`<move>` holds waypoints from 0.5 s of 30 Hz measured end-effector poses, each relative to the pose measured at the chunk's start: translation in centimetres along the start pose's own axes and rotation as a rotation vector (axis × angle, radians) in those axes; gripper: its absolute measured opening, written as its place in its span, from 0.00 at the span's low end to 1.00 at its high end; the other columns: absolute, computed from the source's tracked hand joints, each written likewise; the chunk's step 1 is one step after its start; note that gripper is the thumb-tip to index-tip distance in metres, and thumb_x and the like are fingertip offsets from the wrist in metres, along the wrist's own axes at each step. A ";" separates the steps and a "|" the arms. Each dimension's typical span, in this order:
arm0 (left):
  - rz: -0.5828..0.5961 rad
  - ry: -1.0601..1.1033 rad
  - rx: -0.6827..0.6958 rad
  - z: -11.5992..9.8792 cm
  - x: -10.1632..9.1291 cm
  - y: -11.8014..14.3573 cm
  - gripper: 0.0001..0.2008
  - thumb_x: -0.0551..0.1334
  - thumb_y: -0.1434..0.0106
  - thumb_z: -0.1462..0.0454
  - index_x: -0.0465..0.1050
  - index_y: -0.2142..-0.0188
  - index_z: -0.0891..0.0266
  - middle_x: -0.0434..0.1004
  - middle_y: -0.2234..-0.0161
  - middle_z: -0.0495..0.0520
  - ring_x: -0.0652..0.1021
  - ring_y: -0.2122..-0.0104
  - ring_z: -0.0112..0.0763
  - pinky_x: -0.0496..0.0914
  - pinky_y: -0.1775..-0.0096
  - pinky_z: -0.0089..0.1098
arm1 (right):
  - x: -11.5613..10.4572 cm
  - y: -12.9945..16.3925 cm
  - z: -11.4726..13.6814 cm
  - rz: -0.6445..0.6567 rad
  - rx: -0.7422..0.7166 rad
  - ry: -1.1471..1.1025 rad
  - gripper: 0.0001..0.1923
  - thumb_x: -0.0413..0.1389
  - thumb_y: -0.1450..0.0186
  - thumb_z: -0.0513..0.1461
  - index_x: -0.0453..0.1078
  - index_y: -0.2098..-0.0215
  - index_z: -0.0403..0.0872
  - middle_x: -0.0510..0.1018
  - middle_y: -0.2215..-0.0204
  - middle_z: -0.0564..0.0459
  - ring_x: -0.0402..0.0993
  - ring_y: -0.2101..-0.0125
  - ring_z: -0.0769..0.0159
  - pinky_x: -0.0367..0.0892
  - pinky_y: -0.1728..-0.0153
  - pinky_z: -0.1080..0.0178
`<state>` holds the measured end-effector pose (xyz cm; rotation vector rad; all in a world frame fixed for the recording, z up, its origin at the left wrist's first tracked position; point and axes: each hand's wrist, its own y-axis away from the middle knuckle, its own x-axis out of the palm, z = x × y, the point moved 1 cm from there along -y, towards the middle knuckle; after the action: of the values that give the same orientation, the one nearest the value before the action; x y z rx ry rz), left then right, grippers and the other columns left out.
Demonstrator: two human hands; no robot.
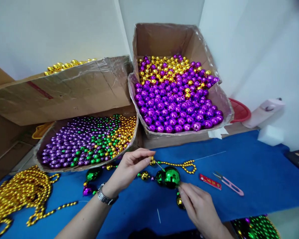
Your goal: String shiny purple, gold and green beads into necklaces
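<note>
Single head cam, you're looking fwd and down from near edge of desk (251,172), close over it. Faces far edge w/ cardboard boxes (164,39) and white wall corner behind. No 2nd view to overlap.

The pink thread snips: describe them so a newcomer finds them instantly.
On the blue cloth table, look right of the large shiny green ball that the right hand touches. The pink-handled metal thread snips lie just beyond the small flat red strip, the only bladed tool there.

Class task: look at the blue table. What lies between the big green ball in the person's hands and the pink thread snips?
In the head view, a small red flat strip lies on the blue cloth between the green ball and the pink snips.
</note>
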<state>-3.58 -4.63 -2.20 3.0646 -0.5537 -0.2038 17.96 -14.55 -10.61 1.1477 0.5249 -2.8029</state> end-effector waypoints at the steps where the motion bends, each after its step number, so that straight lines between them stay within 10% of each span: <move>1: 0.030 -0.067 0.014 -0.4 0.2 -0.1 0.11 0.63 0.41 0.63 0.76 0.58 0.63 0.76 0.58 0.56 0.75 0.61 0.34 0.70 0.59 0.30 | -0.1 0.0 -0.3 -0.010 -0.010 0.031 0.12 0.43 0.31 0.35 0.68 0.60 0.48 0.72 0.75 0.52 0.69 0.74 0.65 0.60 0.71 0.65; 15: 0.204 -0.074 0.117 2.3 8.0 -2.7 0.08 0.61 0.39 0.62 0.74 0.65 0.67 0.78 0.64 0.57 0.76 0.64 0.32 0.70 0.61 0.30 | -0.9 1.3 -5.1 -0.030 0.271 -0.170 0.08 0.45 0.31 0.38 0.64 0.60 0.48 0.74 0.71 0.53 0.72 0.70 0.63 0.66 0.70 0.66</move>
<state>4.46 -4.86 -5.59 3.0924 -0.9068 -0.2900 22.24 -14.09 -13.73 0.9303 0.1533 -3.0302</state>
